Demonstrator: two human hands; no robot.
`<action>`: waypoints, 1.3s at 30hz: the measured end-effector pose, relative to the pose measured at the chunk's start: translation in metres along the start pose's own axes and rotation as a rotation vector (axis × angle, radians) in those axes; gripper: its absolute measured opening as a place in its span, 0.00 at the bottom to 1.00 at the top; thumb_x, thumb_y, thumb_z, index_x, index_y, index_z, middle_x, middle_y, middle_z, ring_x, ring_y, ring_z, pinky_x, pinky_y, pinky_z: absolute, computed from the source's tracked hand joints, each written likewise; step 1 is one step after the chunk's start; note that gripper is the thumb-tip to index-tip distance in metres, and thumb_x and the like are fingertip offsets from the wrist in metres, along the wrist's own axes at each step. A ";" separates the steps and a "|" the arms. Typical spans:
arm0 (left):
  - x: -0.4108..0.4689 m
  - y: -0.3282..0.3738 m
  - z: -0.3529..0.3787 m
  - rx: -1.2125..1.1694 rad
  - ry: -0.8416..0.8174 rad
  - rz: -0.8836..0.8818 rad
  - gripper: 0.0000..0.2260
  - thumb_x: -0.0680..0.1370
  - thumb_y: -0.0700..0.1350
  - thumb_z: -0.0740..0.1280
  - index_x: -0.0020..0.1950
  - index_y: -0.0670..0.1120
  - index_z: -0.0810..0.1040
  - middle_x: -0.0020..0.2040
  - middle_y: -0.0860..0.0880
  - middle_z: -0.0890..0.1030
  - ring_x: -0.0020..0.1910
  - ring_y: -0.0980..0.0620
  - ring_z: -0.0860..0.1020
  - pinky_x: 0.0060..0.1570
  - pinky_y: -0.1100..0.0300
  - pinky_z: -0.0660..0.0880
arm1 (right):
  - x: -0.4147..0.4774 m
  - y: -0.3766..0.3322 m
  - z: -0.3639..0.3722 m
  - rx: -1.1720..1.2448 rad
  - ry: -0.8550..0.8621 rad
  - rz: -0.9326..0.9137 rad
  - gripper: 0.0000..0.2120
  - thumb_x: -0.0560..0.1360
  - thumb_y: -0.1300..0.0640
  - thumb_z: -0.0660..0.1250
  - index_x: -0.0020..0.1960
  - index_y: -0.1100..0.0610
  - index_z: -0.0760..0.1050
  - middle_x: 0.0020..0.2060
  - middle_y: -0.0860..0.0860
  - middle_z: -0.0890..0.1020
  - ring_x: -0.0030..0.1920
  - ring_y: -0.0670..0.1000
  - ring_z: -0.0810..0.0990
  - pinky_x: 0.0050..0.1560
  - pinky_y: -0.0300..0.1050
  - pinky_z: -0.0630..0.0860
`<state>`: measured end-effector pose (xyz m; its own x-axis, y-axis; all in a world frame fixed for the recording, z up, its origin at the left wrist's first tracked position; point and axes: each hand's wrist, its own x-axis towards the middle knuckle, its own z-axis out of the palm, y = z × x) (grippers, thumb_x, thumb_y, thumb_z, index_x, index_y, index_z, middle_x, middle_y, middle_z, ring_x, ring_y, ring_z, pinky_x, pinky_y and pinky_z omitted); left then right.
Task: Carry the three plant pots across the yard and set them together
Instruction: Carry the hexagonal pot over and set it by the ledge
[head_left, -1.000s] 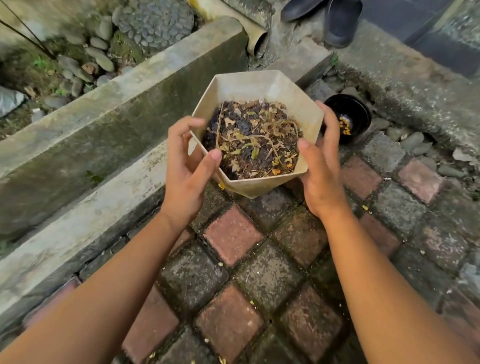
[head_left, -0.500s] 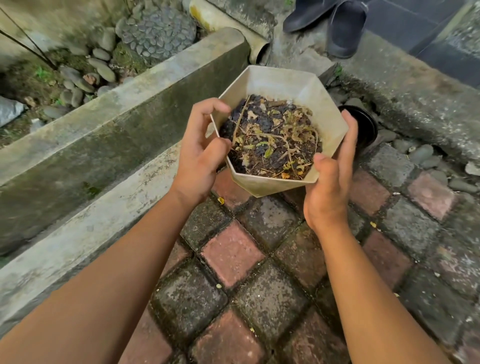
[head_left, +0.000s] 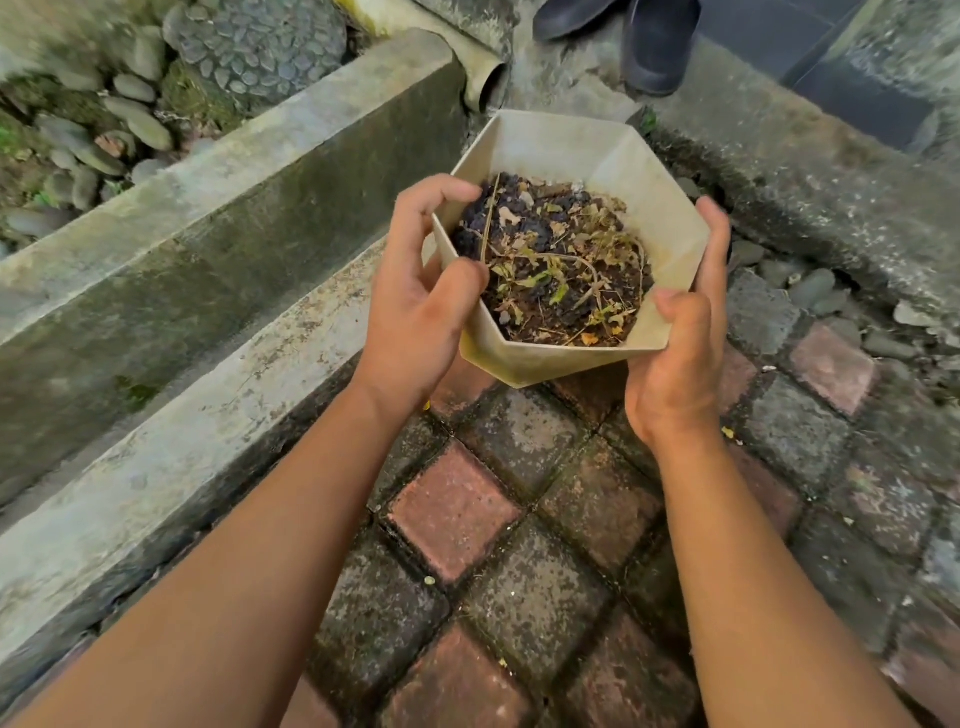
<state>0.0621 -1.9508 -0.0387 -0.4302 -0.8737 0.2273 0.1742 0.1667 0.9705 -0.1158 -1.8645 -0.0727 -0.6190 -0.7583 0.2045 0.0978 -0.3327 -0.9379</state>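
Beige hexagonal plant pot (head_left: 644, 208), filled with dark soil and dried stems, is held clear above the brick paving (head_left: 457, 509). Left hand (head_left: 415, 306) is curled over its left rim, thumb inside. Right hand (head_left: 680, 358) is wrapped around its right wall, fingers behind. Concrete ledge (head_left: 171, 415) runs left. Dark shoes (head_left: 654, 47) lie far.

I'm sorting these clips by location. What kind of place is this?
Most likely a home yard or garden path: mossy paving bricks underfoot, a concrete curb beside river stones, and shoes by a step.
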 end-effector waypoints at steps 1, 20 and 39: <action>0.002 -0.001 0.001 0.009 -0.003 -0.004 0.23 0.74 0.32 0.58 0.60 0.57 0.71 0.63 0.46 0.73 0.43 0.60 0.73 0.37 0.68 0.72 | 0.000 0.000 -0.001 -0.003 0.018 -0.003 0.33 0.73 0.56 0.59 0.78 0.50 0.62 0.69 0.55 0.77 0.65 0.52 0.78 0.63 0.48 0.76; 0.020 -0.002 0.003 0.079 -0.125 -0.049 0.18 0.72 0.43 0.60 0.60 0.56 0.68 0.57 0.53 0.70 0.47 0.56 0.71 0.38 0.66 0.71 | -0.010 0.002 0.007 -0.029 0.150 -0.022 0.32 0.73 0.55 0.60 0.77 0.47 0.63 0.72 0.62 0.74 0.67 0.56 0.77 0.65 0.57 0.78; 0.022 -0.006 0.026 0.027 -0.199 -0.059 0.21 0.75 0.33 0.57 0.60 0.56 0.70 0.49 0.62 0.76 0.37 0.62 0.73 0.37 0.65 0.72 | -0.005 -0.013 -0.026 -0.072 0.155 0.025 0.29 0.73 0.57 0.58 0.74 0.47 0.65 0.62 0.49 0.80 0.58 0.49 0.79 0.53 0.46 0.78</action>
<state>0.0288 -1.9591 -0.0373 -0.6061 -0.7750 0.1790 0.1206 0.1329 0.9838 -0.1337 -1.8419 -0.0692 -0.7306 -0.6682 0.1406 0.0620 -0.2700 -0.9609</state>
